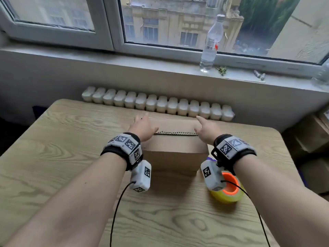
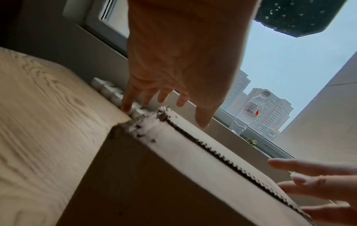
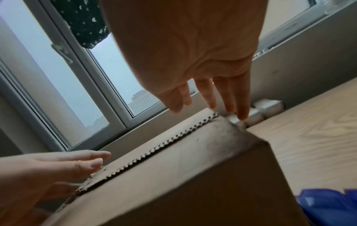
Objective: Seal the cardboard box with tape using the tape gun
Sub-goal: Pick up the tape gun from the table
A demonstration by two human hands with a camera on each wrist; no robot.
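Note:
A brown cardboard box (image 1: 175, 154) stands in the middle of the wooden table, its two top flaps folded down and meeting along a zigzag seam (image 1: 176, 133). My left hand (image 1: 144, 128) spreads straight fingers over the box's left end (image 2: 154, 175). My right hand (image 1: 204, 130) does the same at the right end (image 3: 193, 168). Neither hand holds anything. Whether the fingers touch the flaps is unclear. The tape gun (image 1: 229, 191), with a yellow roll on an orange hub, lies on the table right of the box. My right wrist partly covers it, and its blue handle (image 3: 328, 204) shows in the right wrist view.
The table (image 1: 53, 157) stands close to a white radiator (image 1: 156, 104) under a windowsill. On the sill are a clear water bottle (image 1: 211, 45) and small batteries (image 1: 259, 74). More cardboard boxes (image 1: 311, 136) are stacked off the table's right edge.

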